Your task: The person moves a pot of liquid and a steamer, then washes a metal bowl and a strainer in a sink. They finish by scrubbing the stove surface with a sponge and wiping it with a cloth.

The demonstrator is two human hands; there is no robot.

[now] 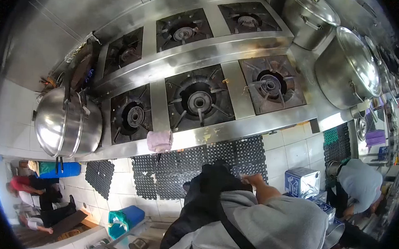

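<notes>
My right hand (252, 179) is low in the view, beside my black apron (214, 178) and above the dark floor mats. Its fingers are small and partly blurred, so I cannot make out whether they hold anything. No part of my left hand shows. In front of me stands a steel stove (240, 122) with two stepped rows of black burners. A folded pink cloth (159, 141) hangs over its front edge, left of my body.
Large steel pots (346, 72) stand at the right end, and a shiny rounded pan (55, 122) at the left. A person in grey (360, 182) bends beside printed metal tins (302, 182). Two people sit at lower left, near a blue bin (132, 215). Perforated mats (164, 177) cover the floor.
</notes>
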